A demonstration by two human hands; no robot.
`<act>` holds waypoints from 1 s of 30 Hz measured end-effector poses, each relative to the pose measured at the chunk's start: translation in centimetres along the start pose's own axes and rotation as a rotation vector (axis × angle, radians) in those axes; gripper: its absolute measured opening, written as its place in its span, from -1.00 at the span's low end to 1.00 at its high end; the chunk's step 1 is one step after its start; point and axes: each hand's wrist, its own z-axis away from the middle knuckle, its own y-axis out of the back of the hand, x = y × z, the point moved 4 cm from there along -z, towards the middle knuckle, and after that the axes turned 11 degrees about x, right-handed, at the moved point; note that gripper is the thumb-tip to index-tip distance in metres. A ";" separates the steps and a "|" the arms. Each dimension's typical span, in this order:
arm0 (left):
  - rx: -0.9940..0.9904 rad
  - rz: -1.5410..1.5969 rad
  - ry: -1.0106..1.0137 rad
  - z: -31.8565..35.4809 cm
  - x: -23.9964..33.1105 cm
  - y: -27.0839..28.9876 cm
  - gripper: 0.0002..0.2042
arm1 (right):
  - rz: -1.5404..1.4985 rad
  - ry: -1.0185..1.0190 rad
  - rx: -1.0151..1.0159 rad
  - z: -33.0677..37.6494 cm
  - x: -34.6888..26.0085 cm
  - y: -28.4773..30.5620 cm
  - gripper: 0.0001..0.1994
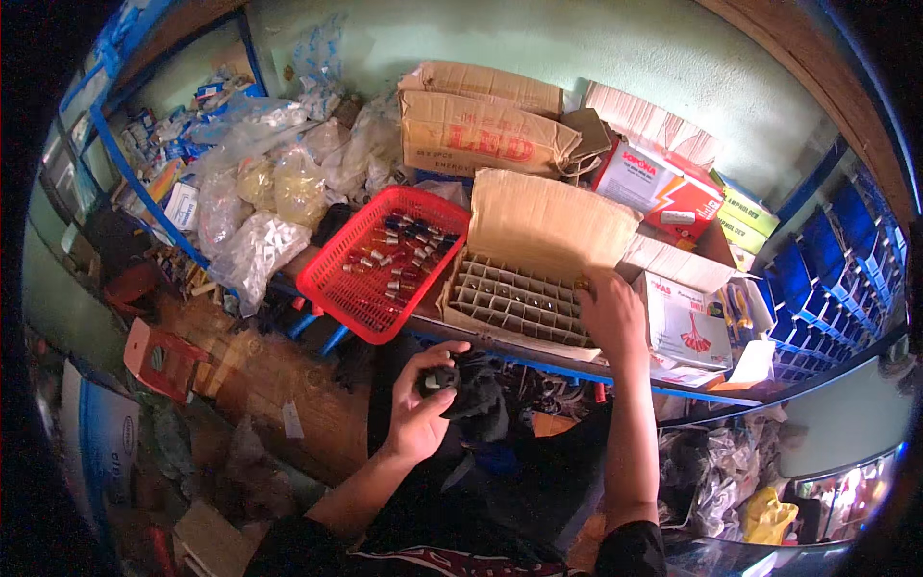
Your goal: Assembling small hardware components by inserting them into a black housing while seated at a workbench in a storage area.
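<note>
My left hand (420, 404) is raised below the red basket, its fingers and thumb curled around a small black round thing (438, 381) with a paler face; its kind is unclear. My right hand (612, 315) reaches over the right end of an open cardboard box (524, 338) split by card dividers into many small cells. A small brass-coloured thing (582, 283) shows at its fingertips, mostly hidden by them. Glints appear in some middle cells. To the left, a red plastic basket (332, 279) holds many small bulbs (404, 272) with metal caps, several of them red.
Behind stand cardboard cartons (481, 135) and a red-and-white box (654, 188). A white carton (687, 327) is close to my right forearm. Clear bags (260, 250) of small parts pile up at left. Blue bins (836, 260) line the right; a red stool (163, 361) stands lower left.
</note>
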 end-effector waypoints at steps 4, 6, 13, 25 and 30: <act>0.154 0.670 0.505 0.3 -0.5 -1.2 -0.60 | 0.179 -0.072 -0.161 -1.3 0.8 -1.6 -0.71; 0.243 0.686 0.553 0.3 -2.2 0.5 -0.55 | 0.161 -0.001 -0.154 -1.5 1.2 -1.7 -0.69; 0.039 0.933 0.561 0.8 -3.3 2.6 -0.55 | 0.140 0.092 -0.257 -2.2 1.2 -1.3 -0.60; 0.083 0.947 0.594 -0.7 -3.9 1.9 -0.46 | -0.223 -0.157 -0.238 -3.4 0.4 3.9 -0.63; 0.098 0.954 0.533 -1.8 -3.6 1.0 -0.53 | -0.899 -0.327 -0.187 1.2 -4.7 5.8 -0.66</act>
